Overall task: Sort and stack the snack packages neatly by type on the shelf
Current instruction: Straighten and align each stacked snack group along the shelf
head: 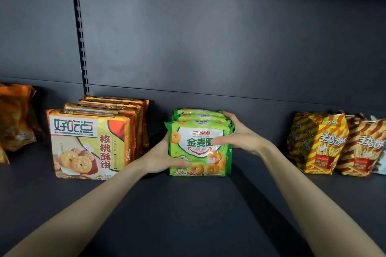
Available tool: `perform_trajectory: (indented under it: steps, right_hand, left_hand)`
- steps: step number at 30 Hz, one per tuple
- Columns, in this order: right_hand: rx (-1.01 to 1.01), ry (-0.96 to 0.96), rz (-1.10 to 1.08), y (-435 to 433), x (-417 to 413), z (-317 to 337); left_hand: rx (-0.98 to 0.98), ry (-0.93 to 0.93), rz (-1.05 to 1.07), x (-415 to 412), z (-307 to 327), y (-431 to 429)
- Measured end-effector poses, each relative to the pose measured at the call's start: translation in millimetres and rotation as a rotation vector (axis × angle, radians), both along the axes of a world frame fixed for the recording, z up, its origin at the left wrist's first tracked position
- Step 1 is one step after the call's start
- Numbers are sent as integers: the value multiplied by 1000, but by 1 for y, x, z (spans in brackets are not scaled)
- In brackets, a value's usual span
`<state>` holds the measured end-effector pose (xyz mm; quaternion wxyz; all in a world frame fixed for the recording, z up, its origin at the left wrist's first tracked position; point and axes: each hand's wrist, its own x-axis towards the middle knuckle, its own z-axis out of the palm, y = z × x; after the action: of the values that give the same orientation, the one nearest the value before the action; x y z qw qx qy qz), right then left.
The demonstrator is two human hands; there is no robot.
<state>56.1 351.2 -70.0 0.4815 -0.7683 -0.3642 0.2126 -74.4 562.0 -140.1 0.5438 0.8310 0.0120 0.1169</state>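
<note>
A row of green ring-biscuit packs (198, 144) stands upright in the middle of the dark shelf (188, 204). My left hand (160, 154) grips the row's left side, thumb across the lower front of the first pack. My right hand (238, 135) grips the right side, thumb on the front and fingers reaching back along the packs. To the left stands a row of several orange walnut-cookie packs (92, 142). Two red-and-yellow striped finger-biscuit bags (317, 144) stand at the right.
An orange foil bag (14, 119) lies at the far left edge. A pale bag (381, 152) peeks from behind the striped bags at the right edge. The grey back panel with a slotted upright (80, 33) closes the shelf behind.
</note>
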Motion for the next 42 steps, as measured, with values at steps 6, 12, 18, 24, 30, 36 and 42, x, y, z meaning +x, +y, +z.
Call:
perform_trajectory:
  steps: [6, 12, 18, 24, 30, 36, 42]
  right_hand:
    - [-31, -52, -7, -2, -1, 4]
    - [-42, -80, -24, -4, -3, 4]
    - [-21, -43, -60, -8, -8, -2]
    - [1, -43, -12, -8, -10, -10]
    - [9, -41, 5, -8, -11, -10]
    - [9, -59, -50, -8, -13, -9]
    - [-77, -196, -192, -9, -24, -5]
  left_hand:
    - [-8, 6, -23, -1, 0, 0]
    - [108, -13, 80, -7, 4, -6]
    - [210, -67, 154, -14, 2, -15]
    - [252, -39, 125, -14, 5, -19]
    - [262, -17, 110, -13, 6, -18]
    - [305, -8, 229, -18, 6, -18]
    - [522, 132, 361, -26, 9, -22]
